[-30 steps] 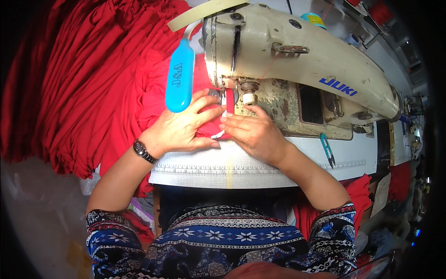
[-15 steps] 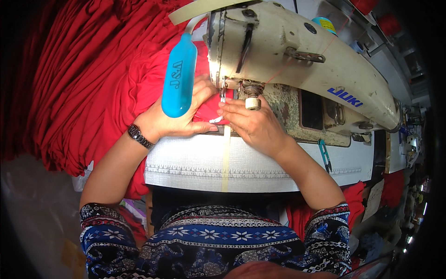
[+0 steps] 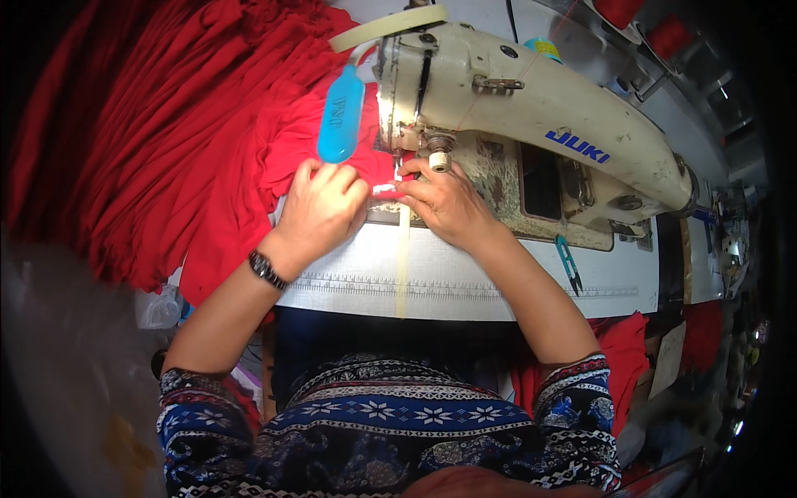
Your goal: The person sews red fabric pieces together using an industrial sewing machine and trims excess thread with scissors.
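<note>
Red fabric (image 3: 290, 137) runs under the presser foot (image 3: 398, 166) of a cream sewing machine (image 3: 498, 91). A small white tag or patch (image 3: 384, 189) shows on the fabric just in front of the foot. To the left of it, my left hand (image 3: 324, 207) is closed with curled fingers on the fabric's edge; its thumb is mostly hidden. My right hand (image 3: 452, 203) pinches the fabric on the other side, fingertips close by the presser foot. Part of the fabric is covered by both hands.
A blue lamp (image 3: 340, 116) hangs beside the machine head. Teal thread snips (image 3: 569, 264) lie at the right on the white table (image 3: 465, 290), which has a ruler strip (image 3: 349, 285) and a yellow tape line. A big gathered red fabric pile (image 3: 141, 141) fills the left. Red thread cones (image 3: 668, 37) stand far right.
My left hand has gone from lying spread on the fabric to curled fingers gripping its edge. My right hand stays by the presser foot. The whole view has shifted slightly.
</note>
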`<control>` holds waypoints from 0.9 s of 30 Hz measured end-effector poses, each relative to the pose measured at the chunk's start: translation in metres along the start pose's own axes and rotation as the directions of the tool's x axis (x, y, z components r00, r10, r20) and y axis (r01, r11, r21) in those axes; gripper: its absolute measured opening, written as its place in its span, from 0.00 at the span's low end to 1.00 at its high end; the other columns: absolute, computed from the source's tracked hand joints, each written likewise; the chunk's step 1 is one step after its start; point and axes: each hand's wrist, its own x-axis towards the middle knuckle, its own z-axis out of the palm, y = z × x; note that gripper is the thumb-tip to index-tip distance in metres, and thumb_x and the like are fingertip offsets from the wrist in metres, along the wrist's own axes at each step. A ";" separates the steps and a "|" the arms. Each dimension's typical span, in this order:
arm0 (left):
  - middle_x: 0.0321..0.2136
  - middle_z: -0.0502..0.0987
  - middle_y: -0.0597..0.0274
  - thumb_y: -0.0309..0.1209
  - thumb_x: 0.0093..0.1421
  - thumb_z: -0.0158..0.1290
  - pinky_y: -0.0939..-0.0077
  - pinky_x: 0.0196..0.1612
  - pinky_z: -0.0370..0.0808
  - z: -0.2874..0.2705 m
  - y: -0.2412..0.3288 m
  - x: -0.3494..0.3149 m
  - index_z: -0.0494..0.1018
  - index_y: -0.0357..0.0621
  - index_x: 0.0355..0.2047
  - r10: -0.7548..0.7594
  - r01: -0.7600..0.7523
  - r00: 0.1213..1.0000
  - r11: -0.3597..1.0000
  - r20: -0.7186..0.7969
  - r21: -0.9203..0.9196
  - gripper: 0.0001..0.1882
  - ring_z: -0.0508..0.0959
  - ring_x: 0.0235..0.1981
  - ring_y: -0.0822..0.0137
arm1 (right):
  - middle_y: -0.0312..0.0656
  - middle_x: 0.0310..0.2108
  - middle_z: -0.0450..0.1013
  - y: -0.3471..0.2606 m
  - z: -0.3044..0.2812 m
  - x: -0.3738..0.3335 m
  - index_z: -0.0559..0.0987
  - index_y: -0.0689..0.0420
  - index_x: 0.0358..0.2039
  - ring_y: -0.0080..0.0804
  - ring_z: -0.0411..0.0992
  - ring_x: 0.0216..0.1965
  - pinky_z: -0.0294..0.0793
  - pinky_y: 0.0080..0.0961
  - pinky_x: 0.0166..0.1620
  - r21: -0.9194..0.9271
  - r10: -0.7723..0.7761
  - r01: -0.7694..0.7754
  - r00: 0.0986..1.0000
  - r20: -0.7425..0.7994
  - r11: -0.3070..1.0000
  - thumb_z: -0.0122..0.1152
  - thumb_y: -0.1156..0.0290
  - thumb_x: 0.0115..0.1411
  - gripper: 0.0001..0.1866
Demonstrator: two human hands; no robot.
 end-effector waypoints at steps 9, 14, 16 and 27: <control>0.29 0.72 0.54 0.35 0.53 0.61 0.61 0.33 0.69 -0.015 0.038 0.010 0.70 0.41 0.32 -0.253 0.260 0.966 0.942 0.061 -0.210 0.14 0.75 0.32 0.52 | 0.35 0.37 0.77 -0.002 0.014 -0.012 0.83 0.51 0.41 0.34 0.76 0.43 0.70 0.41 0.57 -0.114 -0.129 0.118 0.987 -0.100 0.986 0.64 0.70 0.55 0.12; 0.29 0.73 0.56 0.29 0.51 0.60 0.59 0.40 0.66 0.000 0.039 0.013 0.71 0.43 0.37 -0.301 0.311 0.950 0.902 0.080 -0.300 0.14 0.75 0.36 0.54 | 0.40 0.42 0.82 0.007 0.019 -0.014 0.83 0.51 0.46 0.34 0.78 0.45 0.69 0.41 0.58 0.066 0.002 0.004 0.995 -0.104 0.998 0.62 0.69 0.62 0.13; 0.29 0.73 0.56 0.24 0.50 0.56 0.61 0.40 0.65 0.002 0.032 0.008 0.71 0.44 0.35 -0.253 0.263 0.965 0.903 0.074 -0.339 0.11 0.75 0.36 0.55 | 0.41 0.41 0.82 0.010 0.021 -0.015 0.84 0.52 0.45 0.35 0.78 0.44 0.69 0.41 0.57 0.126 -0.014 0.031 0.991 -0.134 0.992 0.62 0.69 0.61 0.12; 0.24 0.70 0.69 0.24 0.61 0.57 0.76 0.32 0.69 0.017 0.000 0.020 0.74 0.38 0.36 -0.370 0.537 0.843 0.602 0.390 -0.591 0.04 0.70 0.28 0.76 | 0.52 0.25 0.76 0.005 0.014 -0.005 0.83 0.57 0.41 0.46 0.76 0.26 0.71 0.39 0.31 0.417 0.397 -0.355 0.917 -0.016 0.836 0.59 0.66 0.63 0.11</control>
